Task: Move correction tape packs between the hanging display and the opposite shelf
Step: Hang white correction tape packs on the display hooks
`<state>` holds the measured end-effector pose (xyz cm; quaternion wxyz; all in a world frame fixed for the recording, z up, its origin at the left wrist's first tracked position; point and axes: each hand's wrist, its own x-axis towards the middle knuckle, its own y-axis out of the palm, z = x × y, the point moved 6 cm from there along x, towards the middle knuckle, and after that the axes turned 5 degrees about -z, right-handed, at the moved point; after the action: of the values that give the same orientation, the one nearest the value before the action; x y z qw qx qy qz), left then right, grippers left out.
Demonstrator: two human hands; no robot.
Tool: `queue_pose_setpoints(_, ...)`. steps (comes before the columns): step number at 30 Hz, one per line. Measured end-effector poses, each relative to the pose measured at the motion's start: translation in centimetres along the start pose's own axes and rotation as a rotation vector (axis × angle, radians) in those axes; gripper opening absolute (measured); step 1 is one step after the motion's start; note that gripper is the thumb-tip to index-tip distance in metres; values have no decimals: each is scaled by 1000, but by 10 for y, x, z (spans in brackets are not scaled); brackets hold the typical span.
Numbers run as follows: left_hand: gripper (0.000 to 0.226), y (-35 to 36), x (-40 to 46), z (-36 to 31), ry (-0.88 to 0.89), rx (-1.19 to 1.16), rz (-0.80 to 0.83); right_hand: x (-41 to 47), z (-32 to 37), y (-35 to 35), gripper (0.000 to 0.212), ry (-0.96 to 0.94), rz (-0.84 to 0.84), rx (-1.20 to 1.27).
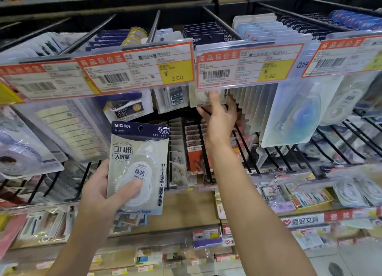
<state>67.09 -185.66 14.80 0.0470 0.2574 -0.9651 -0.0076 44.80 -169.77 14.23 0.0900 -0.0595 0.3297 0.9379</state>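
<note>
My left hand grips a correction tape pack with a navy header and a white dispenser, thumb across its front, held upright below the hooks. My right hand reaches up under the 5.80 price tag and its fingers touch the front pack hanging on that hook; the tag hides most of this pack. How firmly the fingers hold it does not show. More packs hang in rows behind along the hook rail.
Neighbouring hooks carry staples under the 3.00 tag, sticky tabs at left and a large blue tape pack at right. Lower hooks and a shelf of small stationery sit below my arms.
</note>
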Motion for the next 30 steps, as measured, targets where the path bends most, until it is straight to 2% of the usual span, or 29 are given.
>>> queue_pose_setpoints(4, 40, 1, -10, 2, -15, -31, 53, 5, -5, 4, 45, -20, -10, -12)
queue_pose_setpoints(9, 43, -2, -22, 3, 10, -58, 96, 2, -12, 7, 58, -13, 2, -15)
queue_pose_setpoints(12, 42, -8, -26, 0, 37, -85, 111, -3, -13, 2, 66, -25, -9, -118)
queue_pose_setpoints(15, 43, -14, -31, 7, 29, -79, 103, -11, -15, -8, 63, -25, -11, -258)
queue_pose_setpoints(19, 45, -15, -38, 19, 6, -89, 105, -27, -10, -28, 42, -53, 80, -552)
queue_pose_setpoints(24, 46, -6, -39, 22, 15, -76, 143, -51, 11, -51, 37, -305, 253, -1126)
queue_pose_setpoints(27, 45, 4, -36, 17, 37, -106, 180, -52, 21, -73, 44, -471, 237, -1514)
queue_pose_setpoints(30, 38, 17, -34, 11, 46, -132, 227, -45, 34, -100, 47, -582, 150, -1710)
